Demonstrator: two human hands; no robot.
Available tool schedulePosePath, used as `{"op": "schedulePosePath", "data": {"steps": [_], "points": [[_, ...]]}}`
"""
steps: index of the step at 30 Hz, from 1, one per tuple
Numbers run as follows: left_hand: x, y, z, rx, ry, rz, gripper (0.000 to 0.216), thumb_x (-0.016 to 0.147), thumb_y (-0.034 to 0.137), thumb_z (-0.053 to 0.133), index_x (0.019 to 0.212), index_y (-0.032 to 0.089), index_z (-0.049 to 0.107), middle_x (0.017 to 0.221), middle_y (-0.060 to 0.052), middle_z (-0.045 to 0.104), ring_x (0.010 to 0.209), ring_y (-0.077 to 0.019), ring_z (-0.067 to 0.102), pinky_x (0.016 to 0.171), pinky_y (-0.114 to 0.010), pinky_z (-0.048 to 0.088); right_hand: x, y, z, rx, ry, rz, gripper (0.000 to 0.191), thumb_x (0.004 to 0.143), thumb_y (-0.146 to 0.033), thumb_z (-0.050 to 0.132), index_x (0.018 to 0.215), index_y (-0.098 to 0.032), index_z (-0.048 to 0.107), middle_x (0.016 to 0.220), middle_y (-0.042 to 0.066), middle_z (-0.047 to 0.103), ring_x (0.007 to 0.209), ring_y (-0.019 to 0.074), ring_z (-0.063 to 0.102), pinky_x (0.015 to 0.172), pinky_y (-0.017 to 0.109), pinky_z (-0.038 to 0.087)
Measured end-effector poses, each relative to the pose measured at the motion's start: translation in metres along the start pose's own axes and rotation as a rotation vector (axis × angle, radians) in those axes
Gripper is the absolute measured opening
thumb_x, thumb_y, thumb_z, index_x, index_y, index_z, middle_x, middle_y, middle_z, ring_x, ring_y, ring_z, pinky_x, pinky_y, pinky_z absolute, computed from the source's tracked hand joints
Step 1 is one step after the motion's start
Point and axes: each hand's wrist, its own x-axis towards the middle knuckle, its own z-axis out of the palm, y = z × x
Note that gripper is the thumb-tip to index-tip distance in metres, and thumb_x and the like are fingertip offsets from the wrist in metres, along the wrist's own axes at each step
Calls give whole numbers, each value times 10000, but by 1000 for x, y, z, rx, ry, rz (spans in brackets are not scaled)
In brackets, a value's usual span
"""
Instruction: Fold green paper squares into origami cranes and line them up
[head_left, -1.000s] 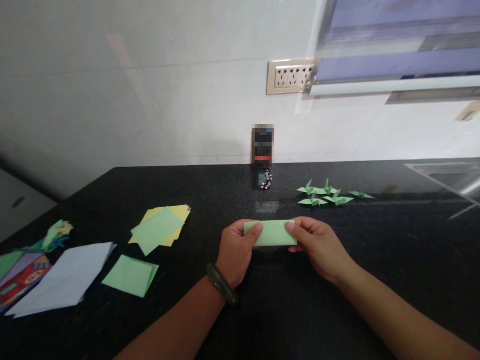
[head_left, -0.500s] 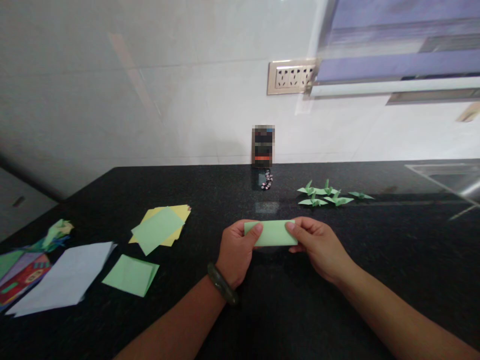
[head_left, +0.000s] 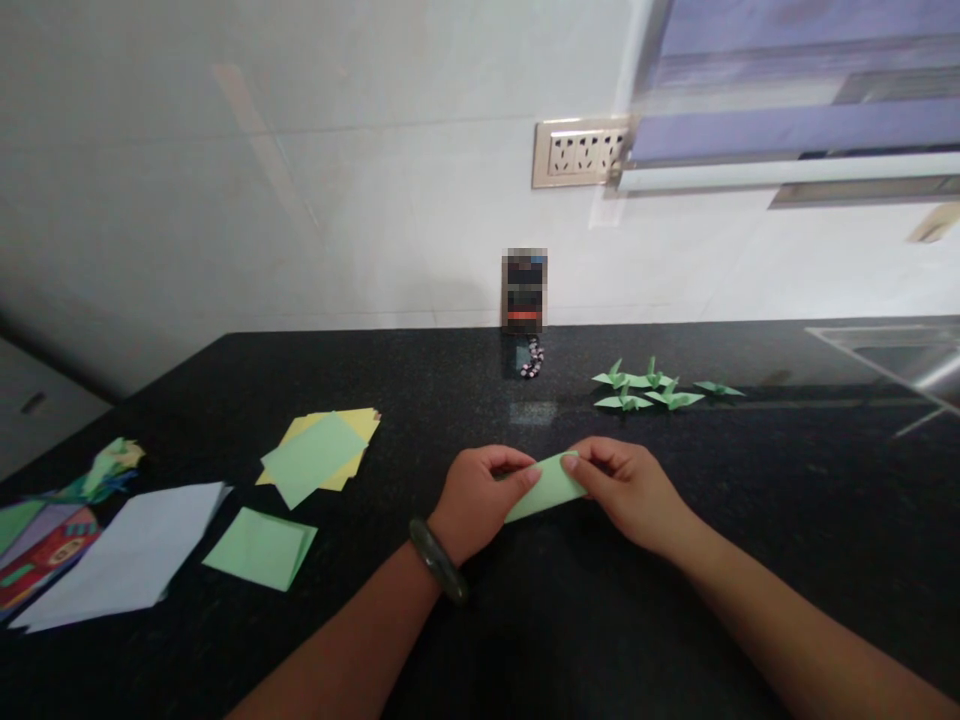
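A folded strip of light green paper [head_left: 551, 485] is held between both hands just above the black countertop [head_left: 675, 560], tilted with its right end higher. My left hand [head_left: 480, 498], with a dark bracelet at the wrist, pinches the left end. My right hand [head_left: 630, 490] pinches the right end with fingers curled over the top edge. Several folded green paper cranes [head_left: 651, 388] lie on the counter behind my right hand.
To the left lie a stack of yellow and green paper squares [head_left: 319, 455], a folded green sheet [head_left: 262, 548], a white sheet [head_left: 131, 555] and colourful printed paper [head_left: 41, 545]. A small dark object [head_left: 525, 310] stands against the wall. A sink rim [head_left: 885, 345] shows at far right.
The green strip was held flat and facing me; now both hands have dropped slightly and turned it, so its left end dips and it lies at a slant.
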Motion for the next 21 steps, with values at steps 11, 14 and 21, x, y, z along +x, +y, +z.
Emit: {"op": "schedulePosePath", "data": {"steps": [11,14,21], "points": [[-2,5,0,213,-35,38,202,729,280,547,707,136,686,650,-43,661,587,-139,563,534,-231,399,0,2,4,34,-70,59,256,754,-379,534,621,-163,563,536,-19,489,503,102,442,466,219,368],[-1,4,0,221,-36,33,213,734,285,541,721,127,684,656,-45,659,590,-136,560,535,-229,399,0,0,3,137,-97,138,266,735,-413,550,670,-158,587,551,-16,507,496,100,453,465,223,394],[0,3,0,217,-31,34,219,734,296,544,722,125,681,656,-46,655,593,-135,554,541,-230,402,0,-1,3,213,-99,192,300,721,-446,568,688,-149,596,561,-17,527,495,87,458,468,214,403]]}}
